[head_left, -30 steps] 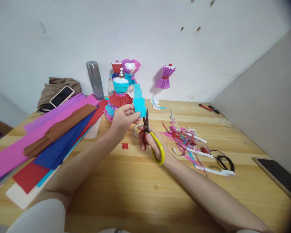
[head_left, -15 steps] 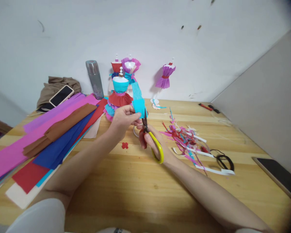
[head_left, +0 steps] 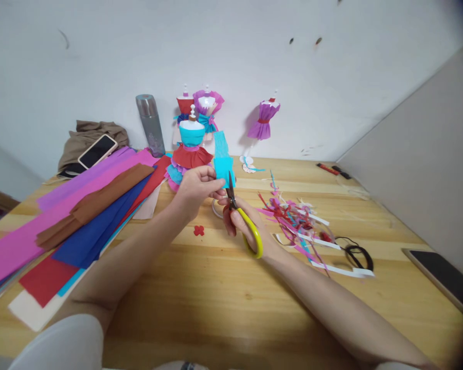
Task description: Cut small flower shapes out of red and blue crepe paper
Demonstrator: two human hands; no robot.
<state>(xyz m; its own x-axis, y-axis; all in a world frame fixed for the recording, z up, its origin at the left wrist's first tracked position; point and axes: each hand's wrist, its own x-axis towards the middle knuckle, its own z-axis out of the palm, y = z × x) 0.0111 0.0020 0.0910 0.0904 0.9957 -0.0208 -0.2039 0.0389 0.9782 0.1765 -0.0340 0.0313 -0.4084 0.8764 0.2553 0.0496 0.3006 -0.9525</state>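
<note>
fingers (head_left: 217, 184) pinch crinkled turquoise paper (head_left: 223, 165) at pointed, yellow-handled scissors (head_left: 232, 197).

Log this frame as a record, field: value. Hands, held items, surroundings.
left_hand: left hand pinches folded light-blue paper
right_hand: right hand grips scissors, blades at the paper's lower right part
nearest_form: dress form, light-blue top, red ruffle, just beyond left hand
loose_piece: small red cutout on table
right_side: tangled scraps
left_side: layered colored strips
back: grey flask, purple-dressed form near wall
</note>
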